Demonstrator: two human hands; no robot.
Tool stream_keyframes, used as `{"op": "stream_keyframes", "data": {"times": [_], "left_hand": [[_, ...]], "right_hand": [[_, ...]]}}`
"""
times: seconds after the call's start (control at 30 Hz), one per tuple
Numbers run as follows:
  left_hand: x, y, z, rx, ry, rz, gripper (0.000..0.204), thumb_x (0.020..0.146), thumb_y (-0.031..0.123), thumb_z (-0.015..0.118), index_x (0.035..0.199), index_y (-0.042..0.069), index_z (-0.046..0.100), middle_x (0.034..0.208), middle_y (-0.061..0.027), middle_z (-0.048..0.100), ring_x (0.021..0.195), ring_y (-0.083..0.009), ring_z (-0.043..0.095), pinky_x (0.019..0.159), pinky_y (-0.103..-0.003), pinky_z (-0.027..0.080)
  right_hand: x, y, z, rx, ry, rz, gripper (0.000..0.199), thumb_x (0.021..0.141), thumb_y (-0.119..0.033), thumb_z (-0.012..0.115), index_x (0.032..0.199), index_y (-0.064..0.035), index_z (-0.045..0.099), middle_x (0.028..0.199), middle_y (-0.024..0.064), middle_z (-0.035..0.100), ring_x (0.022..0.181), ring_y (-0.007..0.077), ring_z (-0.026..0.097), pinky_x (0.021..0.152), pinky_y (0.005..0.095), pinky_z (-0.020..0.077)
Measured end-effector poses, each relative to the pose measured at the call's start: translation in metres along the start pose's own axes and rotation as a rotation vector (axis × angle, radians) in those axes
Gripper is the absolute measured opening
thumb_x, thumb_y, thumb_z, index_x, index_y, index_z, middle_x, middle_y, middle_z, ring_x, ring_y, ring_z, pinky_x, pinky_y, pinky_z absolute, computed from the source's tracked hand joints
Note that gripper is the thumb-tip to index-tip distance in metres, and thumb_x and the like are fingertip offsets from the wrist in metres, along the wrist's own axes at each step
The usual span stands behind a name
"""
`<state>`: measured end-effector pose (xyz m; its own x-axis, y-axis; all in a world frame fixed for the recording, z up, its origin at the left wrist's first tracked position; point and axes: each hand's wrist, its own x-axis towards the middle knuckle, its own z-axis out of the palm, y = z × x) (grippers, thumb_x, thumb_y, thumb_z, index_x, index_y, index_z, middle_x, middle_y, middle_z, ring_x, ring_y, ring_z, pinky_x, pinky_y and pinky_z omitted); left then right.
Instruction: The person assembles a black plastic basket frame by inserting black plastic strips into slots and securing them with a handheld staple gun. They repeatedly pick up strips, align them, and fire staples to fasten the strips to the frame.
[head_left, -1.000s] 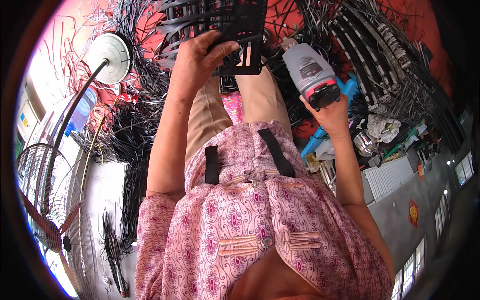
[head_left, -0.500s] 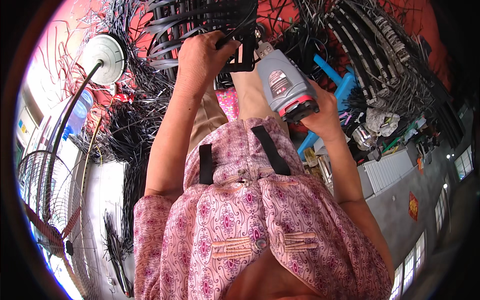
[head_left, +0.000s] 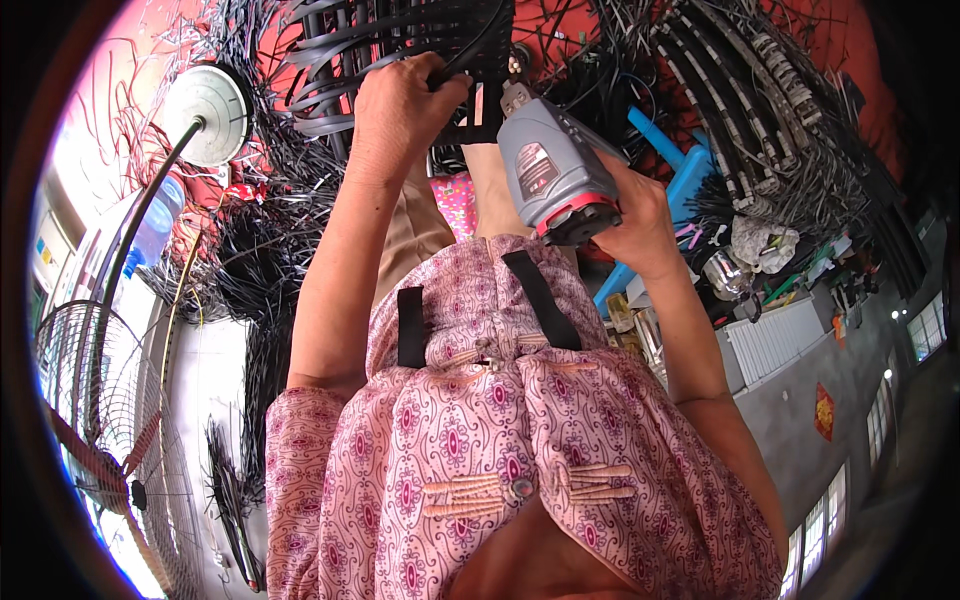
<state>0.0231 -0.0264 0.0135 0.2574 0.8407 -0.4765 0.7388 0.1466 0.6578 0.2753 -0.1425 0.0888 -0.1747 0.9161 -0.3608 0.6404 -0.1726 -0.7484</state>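
At the top centre, a black woven frame of flat plastic strips stands before my knees. My left hand is closed at its near right corner, thumb and fingers pinching a black strip. My right hand is wrapped round the grip of a grey nail gun with a red and black end cap. Its narrow metal nose points away from me and sits just right of the frame's edge. I cannot tell whether the nose touches the frame. The fingers on the grip are mostly hidden behind the tool.
Loose black strips lie heaped at left, by a round pale fan base and a wire-caged fan. To the right are a blue plastic stool, bundled curved black strips and a crumpled pale cloth.
My right hand has brought the nail gun a little left and slightly forward, closer to the woven frame's edge. My left hand keeps its pinch and has shifted only slightly.
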Motion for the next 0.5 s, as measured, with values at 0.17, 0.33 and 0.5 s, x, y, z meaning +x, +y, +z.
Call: {"op": "stream_keyframes", "data": {"times": [0.17,0.33,0.5], "left_hand": [[0.0005,-0.0061,0.0034,-0.023,0.015,0.001,0.030,0.082,0.037,0.071,0.083,0.007,0.073,0.067,-0.0163,0.067,0.067,-0.0366,0.068,0.063,-0.044,0.054],[0.0014,-0.0046,0.0016,-0.056,-0.002,-0.005,0.029,0.082,0.036,0.071,0.084,0.007,0.073,0.067,-0.0158,0.067,0.066,-0.0355,0.068,0.063,-0.044,0.054],[0.0017,-0.0062,0.0032,-0.049,-0.017,-0.002,0.024,0.083,0.028,0.071,0.084,0.004,0.074,0.068,-0.0106,0.069,0.061,-0.0225,0.065,0.061,-0.034,0.051]], "right_hand": [[0.0033,-0.0001,0.0003,-0.015,-0.006,-0.011,0.069,0.065,-0.017,0.087,0.126,0.0006,0.060,0.114,0.0206,0.070,0.103,0.0368,0.070,0.086,0.0420,0.0587],[0.0065,-0.0055,-0.0019,0.000,-0.007,0.001,0.069,0.064,-0.018,0.087,0.126,0.0007,0.060,0.114,0.0202,0.070,0.104,0.0368,0.070,0.087,0.0420,0.0586],[0.0077,-0.0071,-0.0011,0.006,-0.003,0.010,0.069,0.064,-0.018,0.087,0.125,0.0010,0.060,0.113,0.0204,0.071,0.103,0.0371,0.070,0.086,0.0419,0.0586]]}}
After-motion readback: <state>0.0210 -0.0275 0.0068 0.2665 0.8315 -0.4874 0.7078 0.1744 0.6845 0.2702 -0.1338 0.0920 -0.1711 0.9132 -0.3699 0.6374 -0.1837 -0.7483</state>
